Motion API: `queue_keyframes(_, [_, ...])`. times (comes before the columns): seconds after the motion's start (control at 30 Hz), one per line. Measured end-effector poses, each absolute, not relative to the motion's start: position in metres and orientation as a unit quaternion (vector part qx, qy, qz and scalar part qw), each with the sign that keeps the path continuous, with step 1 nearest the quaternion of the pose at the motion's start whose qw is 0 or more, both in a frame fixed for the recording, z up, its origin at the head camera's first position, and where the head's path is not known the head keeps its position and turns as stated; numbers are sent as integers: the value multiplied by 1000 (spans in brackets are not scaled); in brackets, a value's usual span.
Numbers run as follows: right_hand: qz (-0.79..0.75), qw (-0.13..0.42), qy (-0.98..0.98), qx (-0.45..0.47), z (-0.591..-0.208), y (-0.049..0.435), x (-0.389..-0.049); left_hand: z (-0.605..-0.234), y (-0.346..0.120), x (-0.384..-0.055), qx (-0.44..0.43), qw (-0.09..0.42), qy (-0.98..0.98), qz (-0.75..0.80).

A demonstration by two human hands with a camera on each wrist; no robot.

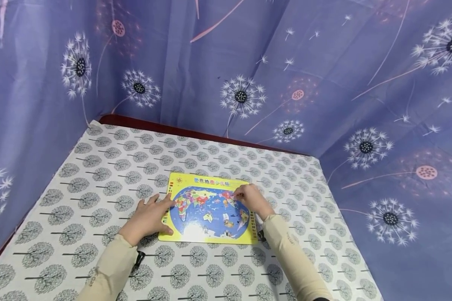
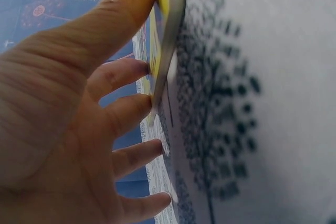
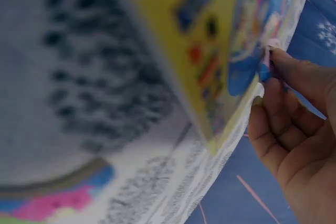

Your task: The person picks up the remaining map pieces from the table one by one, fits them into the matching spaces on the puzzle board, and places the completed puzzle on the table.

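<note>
A yellow-bordered world map board [image 1: 207, 239], blue in the middle with colored continents, lies flat on the patterned cloth. My left hand [image 1: 147, 219] rests at its left edge with fingers spread; in the left wrist view the thumb and two fingers touch the board [image 2: 167, 35], and the other two fingers reach past it. Over the map's upper right, my right hand [image 1: 251, 198] pinches a small pink-and-blue piece [image 3: 266, 66] between thumb and fingertips. From the head view that piece is mostly hidden by the fingers. Whether it touches the map I cannot tell.
Tree-printed cloth [image 1: 196, 276] covers the table. A dark red table edge [image 1: 154, 127] runs along the back, against a purple dandelion curtain [image 1: 196, 83]. A curved-edged pink and blue thing [image 3: 58, 203] shows blurred at the right wrist view's lower left.
</note>
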State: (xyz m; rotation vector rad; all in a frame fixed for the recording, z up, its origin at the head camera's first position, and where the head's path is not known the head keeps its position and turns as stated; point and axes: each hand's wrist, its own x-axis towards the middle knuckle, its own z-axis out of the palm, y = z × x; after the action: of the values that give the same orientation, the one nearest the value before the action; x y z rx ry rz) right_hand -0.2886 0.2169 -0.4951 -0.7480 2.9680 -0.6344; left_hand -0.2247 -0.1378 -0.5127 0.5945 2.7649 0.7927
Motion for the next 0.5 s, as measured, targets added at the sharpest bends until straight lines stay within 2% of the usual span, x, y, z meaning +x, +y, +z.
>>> queue_keyframes(0.23, [-206, 28, 945, -252, -496, 218, -289, -514, -140, -228, 202, 100, 937, 267])
queue_keyframes(0.5, [-228, 52, 952, -199, -500, 215, -289, -515, -139, -228, 201, 110, 938, 261])
